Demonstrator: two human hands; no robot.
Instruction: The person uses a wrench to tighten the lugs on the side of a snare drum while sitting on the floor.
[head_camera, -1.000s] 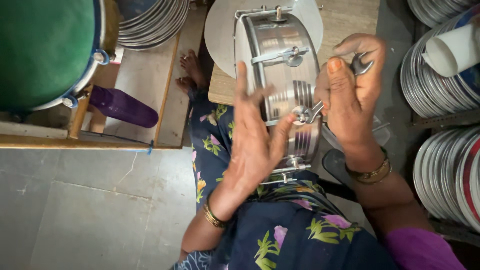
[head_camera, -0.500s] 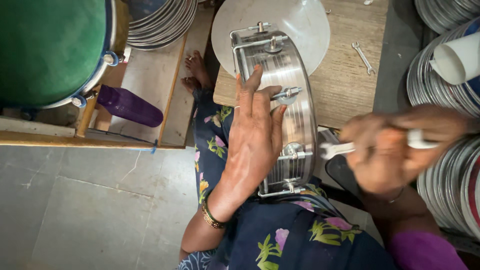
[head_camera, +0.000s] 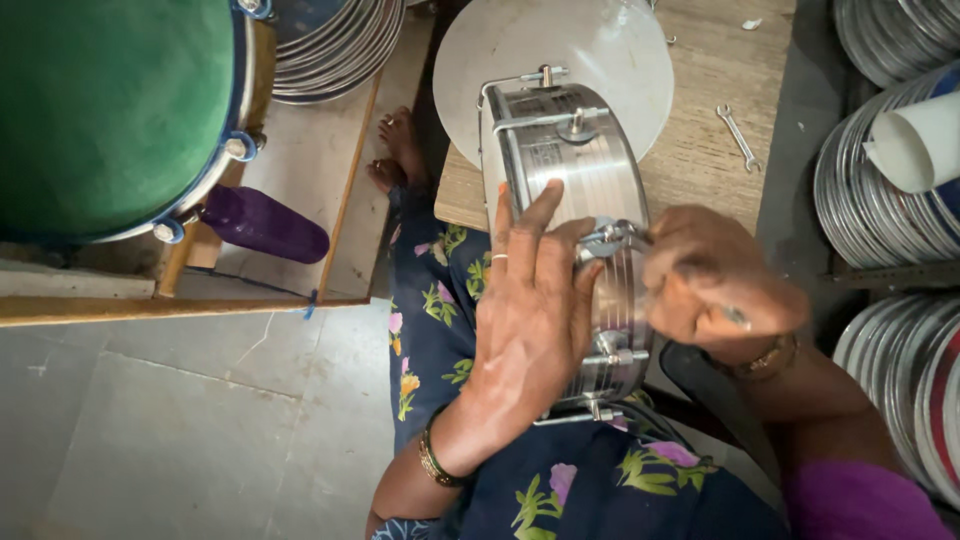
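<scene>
Two hands worked on one shiny metal drum shell that stood on its edge between the person's lap and the wooden surface. The left hand lay flat on the side of the shell with its fingers spread, so its grip was apart and only pressed the drum to keep it steady. The right hand was curled shut around something small at a metal lug on the shell; I cannot tell what was inside that grip, though a bit of metal showed by the knuckles.

Half a second before, the right hand was out to the side holding a spanner away from the drum. Now it had come back in to the lug, so the tightening work looked to be going on at that spot.

Just past the grips, a round pale drum skin lay under the shell. Farther off from the right hand, a small spanner lay loose on the surface. Stacks of metal hoops stood beyond it. Out past the left hand were a bare foot, a purple roll and a big green drum. Nothing sat between the hands and the lug.
</scene>
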